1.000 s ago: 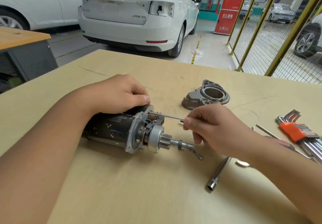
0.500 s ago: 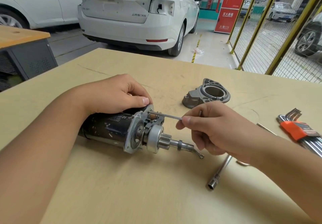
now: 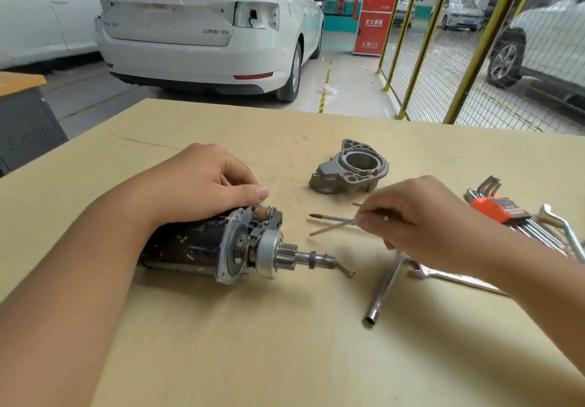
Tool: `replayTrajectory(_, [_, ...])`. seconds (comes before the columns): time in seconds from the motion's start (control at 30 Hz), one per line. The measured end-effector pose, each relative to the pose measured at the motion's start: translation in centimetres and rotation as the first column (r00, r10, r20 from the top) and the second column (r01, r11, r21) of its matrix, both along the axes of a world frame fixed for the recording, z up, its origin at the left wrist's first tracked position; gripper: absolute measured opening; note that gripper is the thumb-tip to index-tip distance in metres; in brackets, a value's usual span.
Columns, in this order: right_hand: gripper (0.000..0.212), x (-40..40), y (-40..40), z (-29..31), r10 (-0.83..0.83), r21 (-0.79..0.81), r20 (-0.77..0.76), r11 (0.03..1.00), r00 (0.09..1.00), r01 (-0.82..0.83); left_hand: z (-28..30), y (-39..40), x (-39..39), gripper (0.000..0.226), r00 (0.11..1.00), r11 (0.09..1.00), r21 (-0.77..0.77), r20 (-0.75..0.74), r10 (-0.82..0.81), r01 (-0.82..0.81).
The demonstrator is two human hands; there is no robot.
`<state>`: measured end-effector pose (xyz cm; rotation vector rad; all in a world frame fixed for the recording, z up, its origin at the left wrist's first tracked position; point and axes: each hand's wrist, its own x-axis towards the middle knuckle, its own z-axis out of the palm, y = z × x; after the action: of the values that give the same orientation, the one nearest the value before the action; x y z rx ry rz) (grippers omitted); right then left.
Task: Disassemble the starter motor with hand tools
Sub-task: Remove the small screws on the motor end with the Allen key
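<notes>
1. The starter motor (image 3: 218, 245) lay on its side on the wooden table (image 3: 253, 343), its pinion shaft pointing toward the right hand.
2. The left hand (image 3: 202, 188) rested on top of the motor's dark body, fingers curled over it, the thumb reaching forward just above the motor's front plate.
3. The right hand (image 3: 424, 219) hovered to the right of the motor, clear of it, fingers curled and pinching a long thin bolt (image 3: 332, 217) between thumb and forefinger.
4. The bolt's free end pointed back toward the motor but stood apart from it; a second thin rod or its shadow crossed beneath, and I could not tell which.
5. The removed nose housing (image 3: 349, 169) sat beyond the motor, to its right, near the right hand.
6. A socket bar (image 3: 384, 289) lay right of the motor's shaft, partly under the right hand.
7. A hex key set (image 3: 503, 213) with an orange holder lay well to the right of the motor, past the right wrist.
</notes>
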<state>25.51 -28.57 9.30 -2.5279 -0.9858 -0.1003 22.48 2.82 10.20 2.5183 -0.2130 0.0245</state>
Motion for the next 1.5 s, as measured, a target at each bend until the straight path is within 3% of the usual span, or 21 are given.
replayTrajectory(0.13, [0.012,-0.9,-1.3,-1.1,-0.041,-0.103,-0.026,0.994,0.999,0.038,0.1,-0.6,-0.3,0.009,0.996,1.000,0.031,0.090,-0.002,-0.001])
replayTrajectory(0.27, [0.012,-1.0,-2.2,-0.5,-0.086,0.027,0.024,0.996,0.996,0.086,0.0,-1.1,-1.0,0.016,0.986,0.989,0.122,0.153,0.068,-0.087])
replayTrajectory(0.33, [0.010,-0.8,-2.7,-0.4,-0.110,0.037,0.099,0.994,0.989,0.107,-0.4,-1.3,-1.7,0.017,0.965,0.983,0.076,0.217,0.149,-0.169])
replayTrajectory(0.43, [0.011,-0.1,-3.0,-0.8,-0.186,-0.022,0.189,0.981,0.964,0.193,-1.5,-1.6,-3.0,0.019,0.871,0.946,-0.009,0.386,0.303,-0.325])
replayTrajectory(0.53, [0.010,0.5,-2.7,-1.2,-0.195,-0.138,0.178,0.966,0.965,0.221,-2.4,-2.2,-4.0,0.022,0.749,0.890,-0.092,0.505,0.428,-0.446])
replayTrajectory(0.73, [0.010,0.9,-2.3,-1.8,-0.206,-0.245,0.162,0.939,0.965,0.241,-3.2,-3.1,-4.7,0.022,0.630,0.811,-0.188,0.542,0.556,-0.554])
replayTrajectory(0.83, [0.022,1.0,-2.6,-1.9,-0.243,-0.150,0.131,0.954,0.961,0.261,-3.1,-3.3,-4.7,0.026,0.621,0.801,-0.211,0.533,0.574,-0.560])
replayTrajectory(0.93, [0.013,1.5,-2.9,-1.8,-0.296,-0.068,0.104,0.950,0.949,0.304,-2.9,-3.5,-4.7,0.028,0.616,0.790,-0.215,0.521,0.591,-0.575])
replayTrajectory(1.1, [0.020,2.7,-2.3,-1.5,-0.357,-0.114,-0.003,0.928,0.934,0.354,-2.8,-3.3,-4.2,0.023,0.674,0.811,-0.162,0.479,0.563,-0.562])
replayTrajectory(1.2, [0.018,3.5,-2.0,-1.2,-0.366,-0.123,-0.055,0.926,0.929,0.357,-2.3,-2.7,-3.4,0.015,0.809,0.885,-0.063,0.379,0.448,-0.461])
replayTrajectory(1.3, [0.014,4.1,-1.8,-1.0,-0.361,-0.133,-0.114,0.929,0.926,0.346,-0.8,-2.1,-1.5,0.011,0.944,0.956,0.002,0.156,0.290,-0.294])
replayTrajectory(1.4, [0.011,4.2,-1.7,-0.9,-0.363,-0.165,-0.132,0.925,0.922,0.341,0.2,-2.6,0.9,0.019,0.982,0.976,0.107,0.029,0.187,-0.189])
replayTrajectory(1.5, [0.014,4.3,-1.8,-1.1,-0.360,-0.200,-0.125,0.922,0.925,0.332,0.0,-3.3,2.7,0.036,0.985,0.952,0.252,0.033,0.169,-0.172])
